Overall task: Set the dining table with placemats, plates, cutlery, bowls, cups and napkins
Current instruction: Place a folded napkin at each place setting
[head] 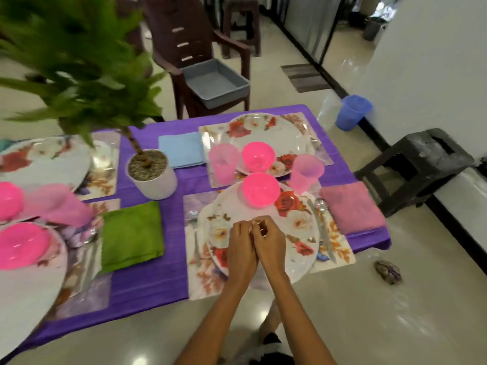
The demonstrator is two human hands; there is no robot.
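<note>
In the head view, both hands are together above the near plate point(263, 227): the left hand point(241, 246) and the right hand point(270, 242) touch each other, fingers curled inward, and they seem to pinch something very small between the fingertips, but I cannot tell what it is. The plate lies on a flowered placemat point(200, 275) at the near right corner of the counter point(147, 280), which has a purple cover. A pink bowl point(261, 190) stands on the far part of this plate. The fork point(195, 238) on the left of the plate and the knife point(322, 233) with a spoon point(320, 205) on the right all lie with their long axis pointing away from the person; their handles are blurred. A pink napkin point(351, 208) lies just beside the cutlery, at the counter's right edge. A pink cup point(305, 173) stands near the far right of the plate. Behind is a second setting with a plate point(271, 130), a bowl point(258, 156), a cup point(223, 162) and a blue napkin point(181, 149). At the left, two more settings are cut off by the frame edge and strongly blurred; a green napkin point(131, 234) lies between them and the near placemat. A potted plant point(151, 172) stands in the middle, and its leaves hide part of the far left setting.
</note>
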